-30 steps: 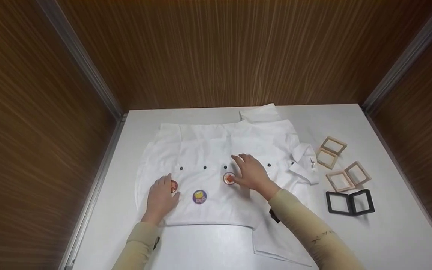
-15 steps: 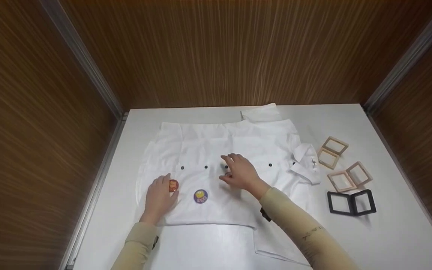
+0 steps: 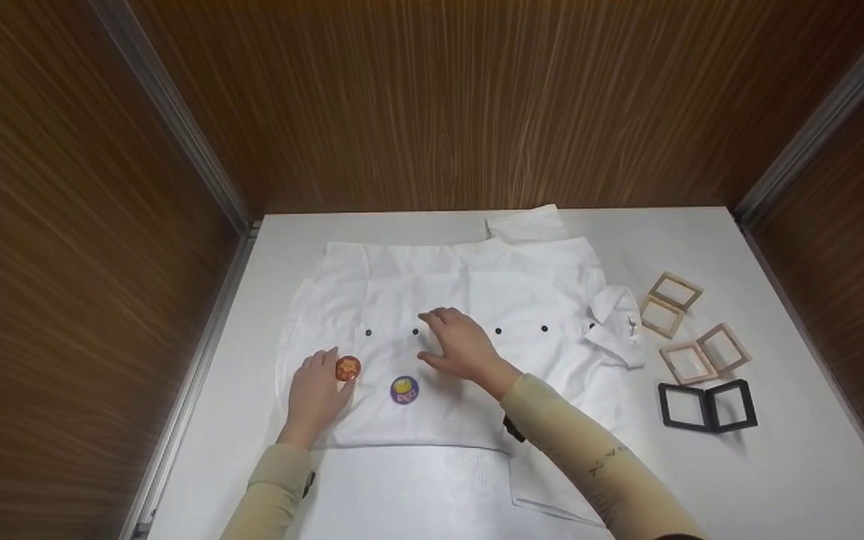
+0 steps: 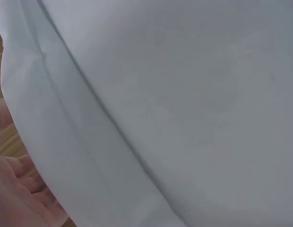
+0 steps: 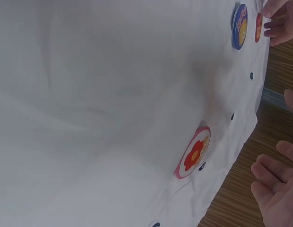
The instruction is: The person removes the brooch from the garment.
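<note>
A white shirt (image 3: 417, 292) with dark buttons lies spread on the table. My left hand (image 3: 316, 397) rests on its left part, fingers fairly straight, right beside a red-orange round badge (image 3: 348, 368); some fingers seem to touch its edge. To the right of that lies a purple badge (image 3: 404, 390) with a yellow figure. Over the middle of the shirt is my right hand (image 3: 462, 347), thumb and fingers spread apart with nothing between them. The right wrist view shows a pink-rimmed flower badge (image 5: 193, 153) on the cloth, hidden by that hand in the head view.
Two open light-wood frames (image 3: 661, 316) (image 3: 690, 364) and an open black frame (image 3: 708, 406) stand on the right of the white table (image 3: 777, 465). Wood-grain panels (image 3: 432, 105) enclose the back and sides.
My right hand has moved left from the flower badge and holds nothing now. My left hand has drawn slightly left, so more of the red-orange badge shows.
</note>
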